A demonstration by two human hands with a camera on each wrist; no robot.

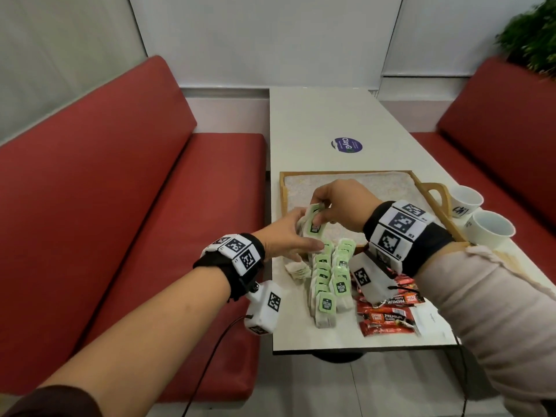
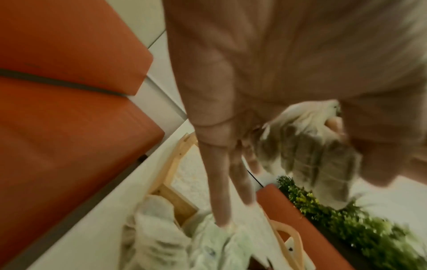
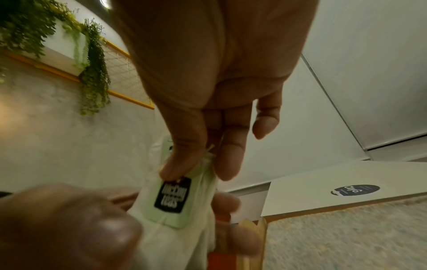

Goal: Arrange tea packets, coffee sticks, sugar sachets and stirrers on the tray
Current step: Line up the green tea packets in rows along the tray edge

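A small bundle of tea packets (image 1: pixel 313 222) is held up between both hands over the near left corner of the wooden tray (image 1: pixel 433 188). The right hand (image 1: pixel 340 206) pinches its top between thumb and curled fingers (image 3: pixel 227 155); the left hand (image 1: pixel 285 236) grips its lower part, thumb in front. Just below the fingers, 2 rows of tea packets (image 1: pixel 331 278) lie on the tabletop (image 1: pixel 325 121), with red coffee sticks (image 1: pixel 388 317) beside them. 2 paper cups (image 1: pixel 478 215) stand beyond the right wrist.
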